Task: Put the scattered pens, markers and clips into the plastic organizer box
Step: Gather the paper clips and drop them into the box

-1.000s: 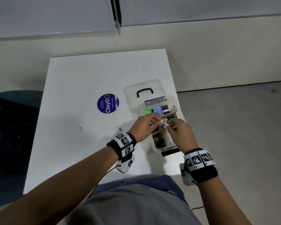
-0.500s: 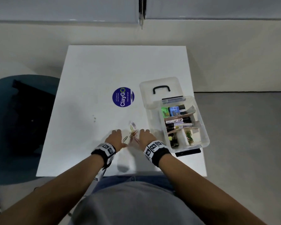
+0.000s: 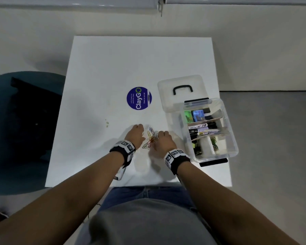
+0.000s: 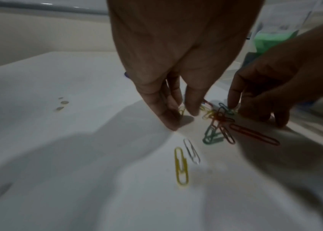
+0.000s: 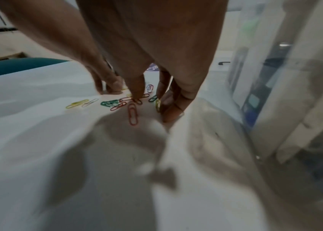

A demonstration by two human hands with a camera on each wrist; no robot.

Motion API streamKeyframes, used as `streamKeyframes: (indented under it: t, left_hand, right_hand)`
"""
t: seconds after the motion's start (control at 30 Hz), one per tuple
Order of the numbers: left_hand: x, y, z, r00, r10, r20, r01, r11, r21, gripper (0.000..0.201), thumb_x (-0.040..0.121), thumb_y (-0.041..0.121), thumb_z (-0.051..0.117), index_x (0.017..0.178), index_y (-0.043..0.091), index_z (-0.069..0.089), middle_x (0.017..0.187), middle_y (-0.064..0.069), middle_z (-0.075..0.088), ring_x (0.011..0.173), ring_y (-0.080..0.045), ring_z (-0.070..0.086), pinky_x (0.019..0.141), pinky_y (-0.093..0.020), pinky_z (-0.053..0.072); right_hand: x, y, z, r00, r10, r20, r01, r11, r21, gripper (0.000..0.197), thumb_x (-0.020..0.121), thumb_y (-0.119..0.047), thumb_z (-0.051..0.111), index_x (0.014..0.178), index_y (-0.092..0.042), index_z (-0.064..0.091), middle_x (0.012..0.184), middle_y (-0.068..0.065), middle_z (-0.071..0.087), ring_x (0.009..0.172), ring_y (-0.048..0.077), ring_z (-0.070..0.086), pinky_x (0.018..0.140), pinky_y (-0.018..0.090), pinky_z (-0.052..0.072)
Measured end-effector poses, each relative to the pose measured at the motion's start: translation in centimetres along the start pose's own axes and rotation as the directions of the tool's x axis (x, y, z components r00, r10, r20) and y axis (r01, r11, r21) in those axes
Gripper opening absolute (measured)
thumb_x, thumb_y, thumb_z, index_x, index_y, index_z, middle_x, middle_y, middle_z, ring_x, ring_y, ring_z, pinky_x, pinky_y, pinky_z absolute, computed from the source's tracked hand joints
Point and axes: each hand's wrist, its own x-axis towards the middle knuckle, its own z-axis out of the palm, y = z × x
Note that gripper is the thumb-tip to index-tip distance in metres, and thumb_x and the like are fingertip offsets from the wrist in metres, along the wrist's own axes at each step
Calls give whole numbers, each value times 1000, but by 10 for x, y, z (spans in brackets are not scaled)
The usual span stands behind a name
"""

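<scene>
Several coloured paper clips [image 3: 148, 141] lie in a loose heap on the white table [image 3: 99, 76], left of the clear plastic organizer box [image 3: 235, 144]. My left hand [image 3: 138, 131] rests fingertips-down at the heap's left edge, and my right hand [image 3: 162, 138] does so at its right edge. In the left wrist view my left hand [image 4: 180, 112] has straight fingers touching the table beside a yellow clip. In the right wrist view my right hand [image 5: 152, 103] presses its index fingertip [image 5: 137, 96] on a red clip. A yellow clip [image 4: 181, 167] and a clear one [image 4: 191, 151] lie apart, nearer me. Markers [image 3: 203, 129] lie inside the box.
The box's lid [image 3: 168, 96] with a black handle lies open behind the box. A round blue ClayGo sticker [image 3: 139, 98] is on the table's middle. Small stains [image 3: 106, 122] mark the table left of my hands. A teal chair [image 3: 21, 129] stands left of the table.
A second ago both hands were over the box holding something small. They have since come down left of the box and now rest on either side of the clip heap.
</scene>
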Motion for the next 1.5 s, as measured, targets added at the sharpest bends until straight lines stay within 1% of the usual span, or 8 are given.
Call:
streamKeyframes:
  t: [0.13,0.2,0.37,0.57,0.73,1.1,1.33,1.5]
  left_hand:
    - [14,6,-6,960,234,157,-259,952,164,100,61,28,89,143,12,34,137,-12,38,123,-31,41,103,-41,43]
    - [14,6,-5,924,301,235,-362,887,288,104,58,32,89,144,15,33,140,-9,34,125,-30,37,101,-44,45]
    - [4,-6,3,898,394,195,-437,850,294,63,66,23,85,118,14,50,126,-7,44,111,-27,45,88,-39,47]
    - [-10,-15,12,936,335,109,-351,908,226,23,87,10,64,109,10,57,113,-9,50,107,-28,48,86,-44,47]
    - [-11,-12,9,947,305,104,-321,922,217,19,89,5,54,107,7,58,109,-13,52,102,-30,50,85,-41,45]
    - [-20,-8,-18,977,206,51,-208,978,25,14,88,5,56,100,5,63,100,-12,60,87,-23,55,81,-31,44]
    - [-44,33,-67,960,220,-174,-266,914,-306,3,87,16,67,90,16,66,88,2,67,81,-12,63,75,-20,52]
    - [-65,114,-82,924,324,-203,-382,809,-447,7,86,14,70,92,14,67,88,4,68,81,-6,62,73,-8,48]
  right_hand:
    - [0,-2,12,1000,-15,-1,15,999,-46,52,89,-24,54,134,-2,38,130,17,43,119,35,45,92,41,47]
    - [2,1,15,1000,-21,19,21,1000,-23,52,92,-22,51,136,0,36,132,19,43,120,36,44,93,42,46]
    - [6,8,9,999,-27,41,26,999,31,36,97,-15,45,130,-1,43,130,20,45,119,36,46,94,41,41]
    - [7,11,-1,987,-163,2,163,983,-83,52,89,-19,60,137,-13,41,132,15,40,117,34,44,88,43,48]
    - [5,3,-1,965,-256,48,260,941,-218,40,96,-19,48,134,-7,45,130,16,46,118,35,45,89,42,43]
    - [-9,-1,-13,994,-91,64,99,986,-134,35,95,-5,41,129,-1,47,130,20,54,120,35,53,97,40,44]
    - [-44,-4,-61,981,-28,-191,72,971,227,13,90,-9,49,93,-6,62,93,13,69,89,31,64,70,33,49]
    - [-95,41,-117,903,49,-427,131,914,383,4,91,-17,62,90,-13,64,80,0,68,72,14,63,59,19,42]
